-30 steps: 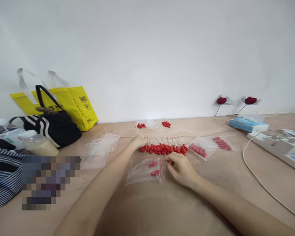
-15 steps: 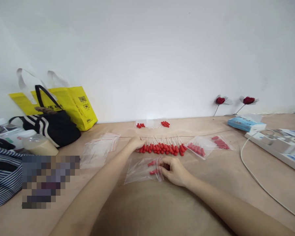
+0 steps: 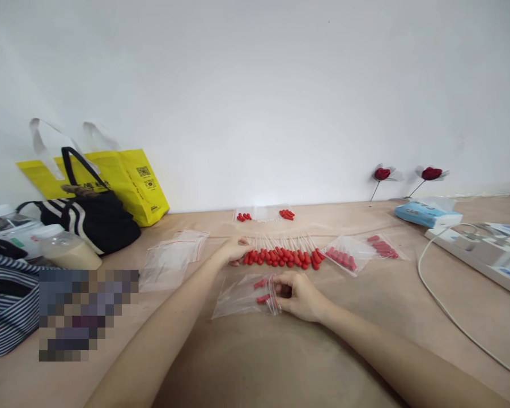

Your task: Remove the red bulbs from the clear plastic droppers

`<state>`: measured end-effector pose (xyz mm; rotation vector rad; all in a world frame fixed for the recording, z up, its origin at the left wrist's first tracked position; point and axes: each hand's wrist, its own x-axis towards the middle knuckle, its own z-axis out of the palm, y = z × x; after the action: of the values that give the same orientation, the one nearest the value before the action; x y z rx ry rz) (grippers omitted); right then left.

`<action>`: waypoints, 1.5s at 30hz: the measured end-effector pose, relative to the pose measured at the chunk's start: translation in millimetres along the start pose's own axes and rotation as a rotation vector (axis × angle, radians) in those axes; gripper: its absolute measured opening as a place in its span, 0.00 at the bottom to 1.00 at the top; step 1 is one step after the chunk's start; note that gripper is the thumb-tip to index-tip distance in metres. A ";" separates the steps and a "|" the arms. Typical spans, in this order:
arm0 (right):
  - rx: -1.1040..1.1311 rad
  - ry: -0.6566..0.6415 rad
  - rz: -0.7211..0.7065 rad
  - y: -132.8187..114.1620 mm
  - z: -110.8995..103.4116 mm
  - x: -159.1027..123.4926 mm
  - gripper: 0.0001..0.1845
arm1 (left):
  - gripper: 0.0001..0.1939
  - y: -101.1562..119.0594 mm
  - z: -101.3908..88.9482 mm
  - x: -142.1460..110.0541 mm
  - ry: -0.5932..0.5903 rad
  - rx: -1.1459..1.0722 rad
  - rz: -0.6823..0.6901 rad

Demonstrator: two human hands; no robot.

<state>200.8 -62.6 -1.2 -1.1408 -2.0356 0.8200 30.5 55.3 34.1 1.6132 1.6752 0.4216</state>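
Observation:
My left hand (image 3: 237, 250) reaches to the left end of a row of red-tipped sticks (image 3: 280, 256), its fingers curled at the pale stick ends. What lies between its fingertips is partly hidden. My right hand (image 3: 301, 296) is at the zip edge of a clear zip bag (image 3: 233, 297), thumb and fingers curved around that edge. Two red pieces (image 3: 261, 283) show inside this bag. Right of the row lie a filled zip bag (image 3: 344, 255) and another filled bag (image 3: 385, 247), both with red-tipped pieces in them.
Flat zip bags (image 3: 165, 260) lie to the left. Bags with red pieces (image 3: 263, 213) rest by the wall. A yellow tote (image 3: 140, 187), black bag (image 3: 106, 224) and bottle (image 3: 68, 249) stand left. Tissues (image 3: 427, 214), a power strip (image 3: 484, 255) and a cable (image 3: 442, 317) are right.
My right thumb and fingers have spread further apart at the bag's edge, and the bag has shifted slightly left. My left hand stays at the row's left end, its fingers slightly moved.

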 end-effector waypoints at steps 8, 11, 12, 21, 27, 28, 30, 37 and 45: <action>-0.026 0.017 0.000 0.3 1.0 -0.2 0.11 | 0.21 -1.2 5.1 1.0 0.059 0.019 0.087; -0.071 0.012 -0.011 1.4 1.0 0.7 0.09 | 0.20 -9.4 2.6 -5.9 0.164 0.048 0.179; -0.092 0.012 -0.018 1.7 0.9 1.1 0.09 | 0.19 -13.0 1.6 -11.1 0.195 0.054 0.218; -0.165 -0.020 0.019 1.7 0.4 5.6 0.14 | 0.20 -49.1 5.0 -87.5 0.111 0.240 0.642; -0.006 0.059 0.078 5.4 3.7 4.0 0.16 | 0.30 -55.9 14.5 -105.8 -0.119 0.463 0.678; 0.029 0.028 0.075 4.9 3.7 4.0 0.16 | 0.31 -56.2 15.5 -105.4 -0.124 0.486 0.690; 0.055 -0.035 0.041 2.9 3.0 4.6 0.14 | 0.31 -56.7 16.5 -103.7 -0.134 0.512 0.709; -0.061 0.007 -0.079 -0.4 -1.1 2.3 0.03 | 0.31 -52.9 14.7 -103.7 -0.165 0.557 0.696; -0.043 -0.011 -0.060 2.8 -10.1 -6.9 0.11 | 0.30 -50.4 13.9 -105.8 -0.167 0.579 0.690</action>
<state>212.8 -65.5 0.9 -1.0957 -2.0955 0.7583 -4.1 -56.7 20.5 2.5811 1.1236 0.1145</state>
